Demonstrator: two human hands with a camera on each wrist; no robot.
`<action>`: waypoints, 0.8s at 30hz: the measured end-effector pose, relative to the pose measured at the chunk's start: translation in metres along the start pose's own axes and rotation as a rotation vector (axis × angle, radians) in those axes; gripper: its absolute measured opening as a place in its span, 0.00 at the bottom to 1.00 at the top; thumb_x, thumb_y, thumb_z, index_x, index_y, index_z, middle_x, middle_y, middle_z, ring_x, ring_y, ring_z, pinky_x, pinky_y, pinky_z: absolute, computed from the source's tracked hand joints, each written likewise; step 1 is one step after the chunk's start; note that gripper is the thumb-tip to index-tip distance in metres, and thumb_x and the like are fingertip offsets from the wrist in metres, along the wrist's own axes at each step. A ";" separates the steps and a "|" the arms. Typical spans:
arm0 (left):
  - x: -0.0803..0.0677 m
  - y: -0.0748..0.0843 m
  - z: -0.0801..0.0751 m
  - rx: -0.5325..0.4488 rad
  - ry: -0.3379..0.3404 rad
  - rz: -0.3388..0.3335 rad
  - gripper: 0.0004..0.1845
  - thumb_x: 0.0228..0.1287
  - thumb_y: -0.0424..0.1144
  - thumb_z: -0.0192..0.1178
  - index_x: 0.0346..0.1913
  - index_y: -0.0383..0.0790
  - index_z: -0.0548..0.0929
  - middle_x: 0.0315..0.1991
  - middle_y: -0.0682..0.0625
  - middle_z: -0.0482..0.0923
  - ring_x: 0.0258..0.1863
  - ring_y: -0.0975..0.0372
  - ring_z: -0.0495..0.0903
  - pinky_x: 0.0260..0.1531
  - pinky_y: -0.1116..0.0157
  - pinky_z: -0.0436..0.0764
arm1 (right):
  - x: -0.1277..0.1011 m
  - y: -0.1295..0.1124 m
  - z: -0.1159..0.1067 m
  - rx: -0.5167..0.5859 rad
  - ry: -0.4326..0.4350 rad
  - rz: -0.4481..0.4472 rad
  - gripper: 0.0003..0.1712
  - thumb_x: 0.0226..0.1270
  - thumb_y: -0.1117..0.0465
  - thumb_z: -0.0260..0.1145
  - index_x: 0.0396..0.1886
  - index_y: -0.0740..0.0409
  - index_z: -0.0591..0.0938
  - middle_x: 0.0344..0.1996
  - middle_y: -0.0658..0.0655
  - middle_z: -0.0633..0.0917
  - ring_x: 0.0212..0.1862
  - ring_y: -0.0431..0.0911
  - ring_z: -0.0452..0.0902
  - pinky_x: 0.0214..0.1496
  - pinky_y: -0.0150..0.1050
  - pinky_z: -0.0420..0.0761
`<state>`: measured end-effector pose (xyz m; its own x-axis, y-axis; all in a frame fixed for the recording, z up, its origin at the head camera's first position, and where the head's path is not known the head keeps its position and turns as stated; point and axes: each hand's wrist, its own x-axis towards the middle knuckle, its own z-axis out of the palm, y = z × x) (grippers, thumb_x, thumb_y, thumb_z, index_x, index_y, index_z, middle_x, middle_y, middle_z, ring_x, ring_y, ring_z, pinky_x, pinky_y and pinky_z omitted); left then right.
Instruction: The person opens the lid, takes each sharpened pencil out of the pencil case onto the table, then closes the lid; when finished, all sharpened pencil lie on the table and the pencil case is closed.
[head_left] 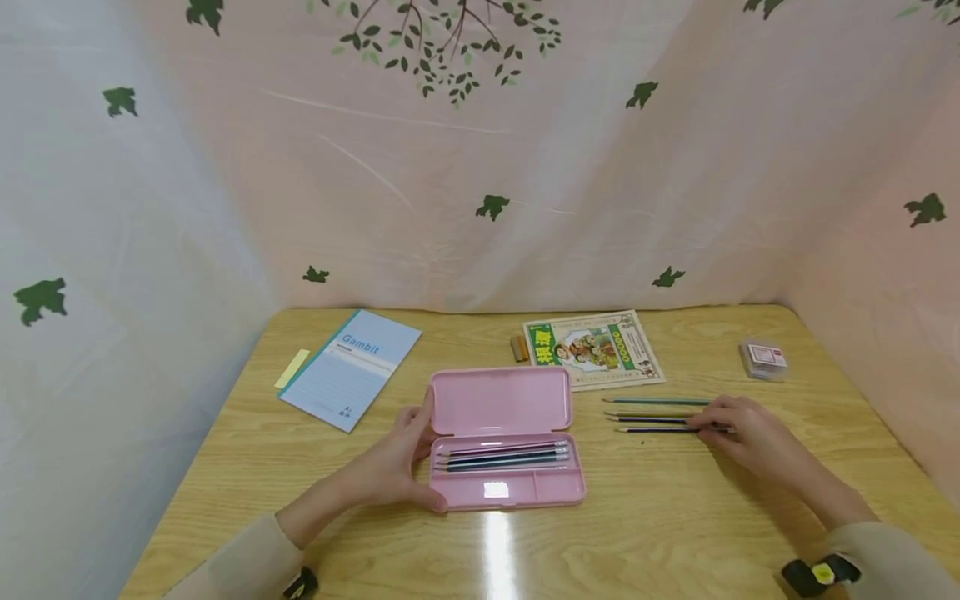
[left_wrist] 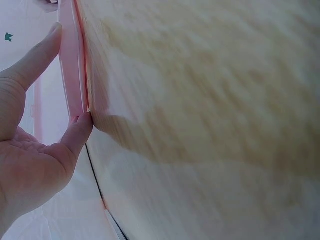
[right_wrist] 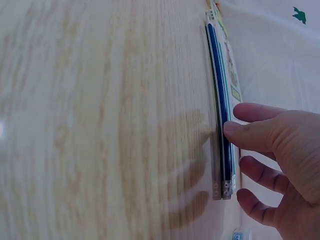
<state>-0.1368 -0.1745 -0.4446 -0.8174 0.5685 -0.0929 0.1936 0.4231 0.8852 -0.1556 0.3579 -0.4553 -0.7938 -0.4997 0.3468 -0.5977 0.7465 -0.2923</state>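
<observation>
A pink pencil case (head_left: 501, 402) lies with its lid raised, and several pencils (head_left: 498, 458) rest in its rear compartment. My left hand (head_left: 393, 467) holds the case at its left end, thumb by the front corner and fingers by the hinge side; the left wrist view shows the hand spanning the case's pink side (left_wrist: 72, 75). To the right, my right hand (head_left: 750, 433) pinches the nearest dark pencil (head_left: 652, 430) near its eraser end. Beyond it lie more loose pencils (head_left: 645, 401), roughly parallel, tips pointing left. In the right wrist view, thumb and forefinger meet at a dark blue pencil (right_wrist: 220, 75).
A light-blue notebook (head_left: 348, 367) lies at the left beside a yellow strip (head_left: 292, 368). Behind the case are a brown block (head_left: 519, 348) and an illustrated booklet (head_left: 592, 350). A small clear box (head_left: 765, 360) stands at the back right. Curtains enclose the wooden table (head_left: 622, 533).
</observation>
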 end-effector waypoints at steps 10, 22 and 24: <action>-0.001 0.000 -0.002 0.032 0.005 -0.013 0.82 0.38 0.44 0.86 0.81 0.51 0.27 0.68 0.38 0.52 0.67 0.50 0.71 0.68 0.61 0.70 | 0.006 -0.007 -0.004 -0.029 0.004 -0.014 0.18 0.50 0.71 0.80 0.42 0.53 0.91 0.35 0.43 0.84 0.35 0.36 0.77 0.29 0.35 0.79; 0.000 0.000 -0.001 0.048 0.007 -0.019 0.82 0.38 0.44 0.86 0.81 0.52 0.26 0.68 0.38 0.52 0.66 0.50 0.71 0.68 0.61 0.71 | 0.018 -0.023 -0.010 0.079 -0.044 0.046 0.25 0.56 0.73 0.76 0.56 0.64 0.85 0.39 0.51 0.89 0.41 0.39 0.84 0.38 0.38 0.89; 0.000 0.000 0.000 0.048 0.004 -0.017 0.82 0.38 0.44 0.86 0.81 0.52 0.26 0.68 0.38 0.52 0.66 0.51 0.71 0.68 0.61 0.71 | 0.022 -0.028 -0.011 0.070 -0.033 0.035 0.27 0.58 0.72 0.75 0.59 0.65 0.83 0.41 0.53 0.89 0.43 0.43 0.85 0.40 0.39 0.89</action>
<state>-0.1372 -0.1747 -0.4445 -0.8229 0.5582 -0.1060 0.2052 0.4660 0.8607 -0.1548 0.3304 -0.4301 -0.8167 -0.4894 0.3057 -0.5753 0.7318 -0.3654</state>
